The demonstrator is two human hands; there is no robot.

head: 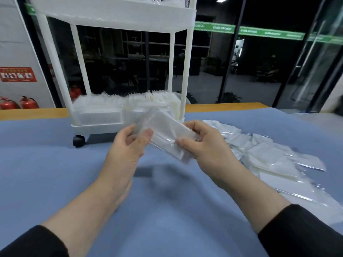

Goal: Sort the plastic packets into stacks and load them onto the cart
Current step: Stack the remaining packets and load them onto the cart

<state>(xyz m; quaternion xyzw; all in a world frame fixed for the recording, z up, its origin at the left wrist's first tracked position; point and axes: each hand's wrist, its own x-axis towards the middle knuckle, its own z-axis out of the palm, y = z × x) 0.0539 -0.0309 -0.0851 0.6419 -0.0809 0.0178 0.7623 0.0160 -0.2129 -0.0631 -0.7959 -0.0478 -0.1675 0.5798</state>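
Both hands are gripping a small stack of plastic packets [165,135] in mid-air, above the blue tablecloth [55,164]: left hand [128,145] pinching one end, right hand [202,143] the other. I'm advising squaring the edges before sliding it onto the white cart [104,125]'s bottom shelf. Loose packet pile [269,160] is lying at right.

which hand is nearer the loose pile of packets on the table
Right. The right hand holds one end of the held stack right beside the loose pile of packets. The left hand grips the stack's other end, farther from the pile, toward the cart.
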